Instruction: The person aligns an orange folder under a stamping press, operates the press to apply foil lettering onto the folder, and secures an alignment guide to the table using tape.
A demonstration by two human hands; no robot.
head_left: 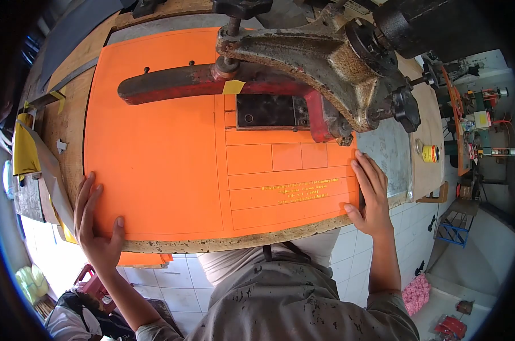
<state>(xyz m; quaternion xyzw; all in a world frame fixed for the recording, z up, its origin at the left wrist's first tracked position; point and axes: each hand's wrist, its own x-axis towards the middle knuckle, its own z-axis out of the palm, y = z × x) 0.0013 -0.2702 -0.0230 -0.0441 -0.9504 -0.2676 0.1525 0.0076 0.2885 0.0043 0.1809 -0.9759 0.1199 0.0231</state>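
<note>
A large orange sheet [160, 148] lies flat on the worktable, with thin ruled lines and a block of small gold text [300, 192] on its right half. At the sheet's lower left edge rests my left hand [98, 227], open, thumb and fingers apart. My right hand [372, 196] is open too, its fingers along the right edge near the text and its thumb on the sheet. Neither hand grasps anything I can make out. Over the upper part of the sheet extends a heavy metal clamp arm [294, 54] with a red bar [178, 84] and a dark rectangular plate [269, 110].
Black knobs [405, 109] stick out from the clamp arm. A small yellow tin [431, 153] stands at the table's right end. Yellow material [25, 150] hangs at the far left. The worn wooden table edge [212, 244] runs just in front of my body.
</note>
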